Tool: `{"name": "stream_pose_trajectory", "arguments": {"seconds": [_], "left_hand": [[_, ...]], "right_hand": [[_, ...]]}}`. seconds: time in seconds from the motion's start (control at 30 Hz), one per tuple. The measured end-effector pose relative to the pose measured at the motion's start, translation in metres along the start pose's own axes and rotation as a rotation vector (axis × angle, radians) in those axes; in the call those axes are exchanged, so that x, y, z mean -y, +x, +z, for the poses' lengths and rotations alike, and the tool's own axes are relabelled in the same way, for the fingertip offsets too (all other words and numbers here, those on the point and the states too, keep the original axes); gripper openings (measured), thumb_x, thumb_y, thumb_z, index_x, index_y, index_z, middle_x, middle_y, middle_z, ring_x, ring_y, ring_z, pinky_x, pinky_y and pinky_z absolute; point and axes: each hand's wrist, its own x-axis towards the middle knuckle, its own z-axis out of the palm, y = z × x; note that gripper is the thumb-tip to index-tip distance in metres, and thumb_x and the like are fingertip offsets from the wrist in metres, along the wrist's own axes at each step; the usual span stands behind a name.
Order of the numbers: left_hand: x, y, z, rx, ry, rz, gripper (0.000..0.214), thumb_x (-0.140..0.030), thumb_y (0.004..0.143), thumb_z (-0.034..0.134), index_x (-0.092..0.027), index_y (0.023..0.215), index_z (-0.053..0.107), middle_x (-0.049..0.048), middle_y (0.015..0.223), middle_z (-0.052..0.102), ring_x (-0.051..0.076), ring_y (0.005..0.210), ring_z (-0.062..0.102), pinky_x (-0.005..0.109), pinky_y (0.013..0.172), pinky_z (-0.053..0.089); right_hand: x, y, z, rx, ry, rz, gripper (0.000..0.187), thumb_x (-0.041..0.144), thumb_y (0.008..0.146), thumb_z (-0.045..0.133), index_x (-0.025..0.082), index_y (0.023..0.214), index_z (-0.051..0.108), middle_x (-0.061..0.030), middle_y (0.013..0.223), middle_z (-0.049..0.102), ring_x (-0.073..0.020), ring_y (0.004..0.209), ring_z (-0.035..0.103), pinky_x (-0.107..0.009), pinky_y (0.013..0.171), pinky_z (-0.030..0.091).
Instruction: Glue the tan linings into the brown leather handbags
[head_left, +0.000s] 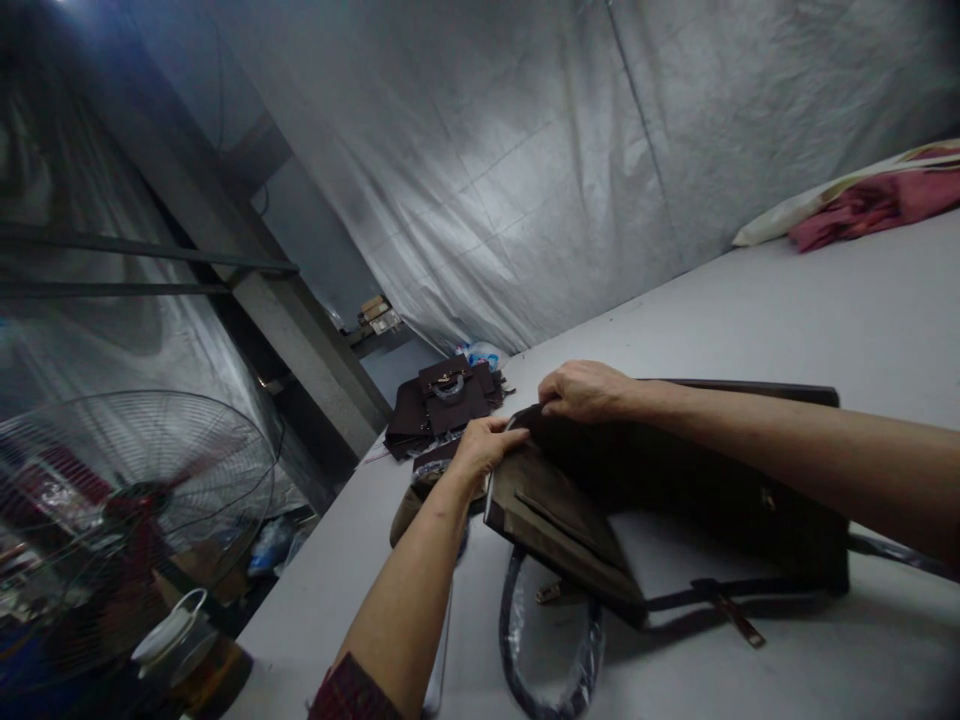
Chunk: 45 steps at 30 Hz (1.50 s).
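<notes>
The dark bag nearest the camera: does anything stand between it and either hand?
Nothing visible does: the left hand and right hand both hold the dark bag by its edge. Its wrapped handle lies nearer the camera, clear of both.

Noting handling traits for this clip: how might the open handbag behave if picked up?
The handbag is probably fairly stiff, given its straight panel edges. Its looped handle may feel slippery, being wrapped in clear plastic. The zipper pull would likely swing, since it sticks out loose.
</notes>
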Motion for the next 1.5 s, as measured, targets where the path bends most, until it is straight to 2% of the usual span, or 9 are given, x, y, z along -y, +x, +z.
{"name": "stream_pose_trajectory", "arguments": {"seconds": [0.1, 0.23, 0.37, 0.6, 0.77, 0.97, 1.07, 1.3, 1.5], "left_hand": [[0.002, 0.009, 0.001, -0.047, 0.075, 0.01, 0.022, -0.026, 0.067, 0.075, -0.013, 0.085, 0.077, 0.0014, 0.067, 0.069, 0.012, 0.054, 0.057, 0.023, 0.055, 0.043], [0.006, 0.016, -0.001, -0.017, 0.213, -0.006, 0.018, -0.019, 0.06, 0.077, -0.013, 0.077, 0.076, 0.0007, 0.062, 0.067, 0.013, 0.053, 0.056, 0.023, 0.053, 0.042], [0.001, 0.018, -0.008, 0.09, 0.316, 0.005, 0.02, -0.014, 0.056, 0.073, -0.015, 0.077, 0.076, -0.0018, 0.059, 0.064, 0.012, 0.052, 0.055, 0.021, 0.05, 0.039], [-0.016, 0.021, -0.03, 0.35, 0.369, 0.108, 0.017, -0.018, 0.055, 0.075, -0.015, 0.072, 0.075, -0.0014, 0.065, 0.067, 0.014, 0.058, 0.056, 0.021, 0.053, 0.039], [-0.004, 0.02, -0.02, 0.288, 0.322, 0.193, 0.029, -0.017, 0.061, 0.072, -0.015, 0.09, 0.074, -0.0013, 0.076, 0.068, 0.014, 0.067, 0.058, 0.022, 0.063, 0.043], [0.005, 0.02, -0.012, 0.21, 0.21, 0.237, 0.036, -0.041, 0.079, 0.064, -0.011, 0.096, 0.074, 0.0012, 0.075, 0.068, 0.012, 0.064, 0.055, 0.022, 0.062, 0.04], [0.007, 0.024, -0.012, 0.197, 0.197, 0.244, 0.033, -0.037, 0.077, 0.066, -0.011, 0.095, 0.075, 0.0007, 0.074, 0.068, 0.012, 0.063, 0.055, 0.022, 0.062, 0.04], [0.008, 0.028, -0.011, 0.144, 0.189, 0.242, 0.025, -0.03, 0.07, 0.071, -0.012, 0.087, 0.077, -0.0001, 0.07, 0.068, 0.013, 0.063, 0.055, 0.023, 0.062, 0.039], [0.003, 0.032, -0.006, 0.147, 0.132, 0.259, 0.037, -0.04, 0.072, 0.074, -0.012, 0.096, 0.078, 0.0035, 0.078, 0.073, 0.014, 0.067, 0.059, 0.024, 0.067, 0.043]], "right_hand": [[-0.001, 0.001, 0.001, 0.011, 0.02, -0.014, 0.027, 0.033, 0.079, 0.056, 0.029, 0.098, 0.075, -0.0035, 0.092, 0.075, -0.0211, 0.084, 0.065, -0.027, 0.061, 0.035], [0.002, 0.007, 0.0, 0.056, 0.043, -0.039, 0.036, 0.03, 0.076, 0.057, 0.029, 0.108, 0.074, -0.0044, 0.095, 0.074, -0.0217, 0.083, 0.065, -0.026, 0.061, 0.036], [0.0, 0.012, -0.006, 0.093, 0.057, -0.043, 0.034, 0.029, 0.079, 0.058, 0.026, 0.107, 0.076, -0.0057, 0.097, 0.074, -0.0224, 0.088, 0.065, -0.027, 0.063, 0.037], [-0.008, 0.002, -0.016, 0.156, 0.111, -0.141, 0.028, 0.03, 0.081, 0.06, 0.022, 0.103, 0.076, -0.0012, 0.086, 0.074, -0.0158, 0.077, 0.063, -0.022, 0.065, 0.039], [-0.004, 0.001, -0.014, 0.122, 0.094, -0.099, 0.027, 0.026, 0.077, 0.06, 0.019, 0.097, 0.077, -0.0046, 0.081, 0.072, -0.0172, 0.073, 0.06, -0.025, 0.06, 0.034], [-0.007, 0.004, -0.009, 0.117, 0.11, -0.079, 0.032, 0.035, 0.074, 0.064, 0.023, 0.102, 0.076, -0.0023, 0.081, 0.072, -0.0167, 0.072, 0.06, -0.024, 0.058, 0.034], [-0.008, 0.006, -0.008, 0.113, 0.111, -0.072, 0.031, 0.038, 0.078, 0.059, 0.025, 0.1, 0.077, -0.0021, 0.079, 0.072, -0.0166, 0.072, 0.061, -0.025, 0.059, 0.034], [0.001, 0.014, -0.005, 0.099, 0.063, 0.003, 0.026, 0.032, 0.072, 0.065, 0.024, 0.093, 0.078, -0.0041, 0.074, 0.07, -0.0192, 0.071, 0.061, -0.026, 0.055, 0.032], [0.008, 0.011, -0.008, 0.118, 0.056, -0.009, 0.023, 0.033, 0.071, 0.067, 0.025, 0.09, 0.078, -0.0027, 0.073, 0.07, -0.0177, 0.069, 0.061, -0.025, 0.054, 0.032]]}}
